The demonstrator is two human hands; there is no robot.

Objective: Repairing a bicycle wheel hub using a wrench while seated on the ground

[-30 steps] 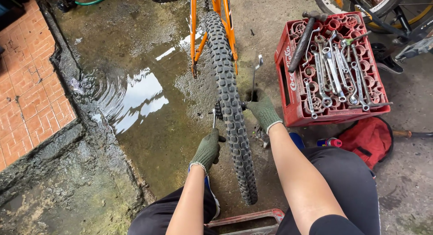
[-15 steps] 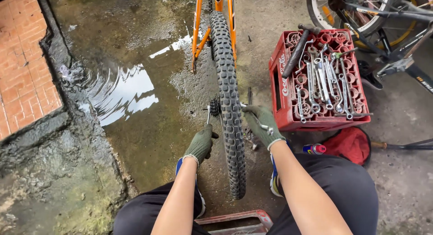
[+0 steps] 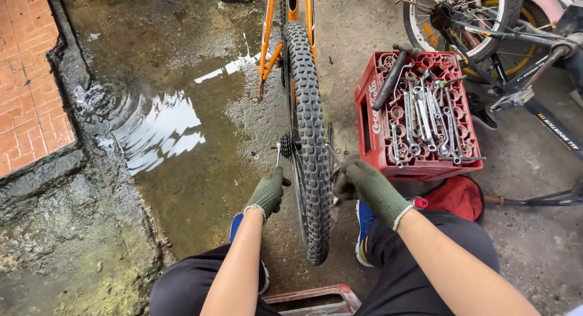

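Note:
A knobby black bicycle tyre [image 3: 310,140] on an orange frame [image 3: 268,43] runs straight away from me between my knees. My left hand [image 3: 267,191], in a green glove, is closed on a small metal wrench [image 3: 278,153] at the gear cluster [image 3: 285,146] on the wheel's left side. On the wheel's right side, my gloved right hand [image 3: 367,185] grips something at the axle; what it holds is hidden by the fingers and the tyre.
A red plastic crate [image 3: 419,112] full of spanners stands right of the wheel, a red bag [image 3: 458,197] beside it. Another bicycle [image 3: 486,24] stands at the upper right. A puddle [image 3: 152,131] lies left, beside a brick ledge [image 3: 27,79]. A red stool edge [image 3: 316,301] shows below.
The view has drifted so the wheel sits lower and more central. Both hands have stayed at the wheel's hub, the left one closing in on the wrench by the gears.

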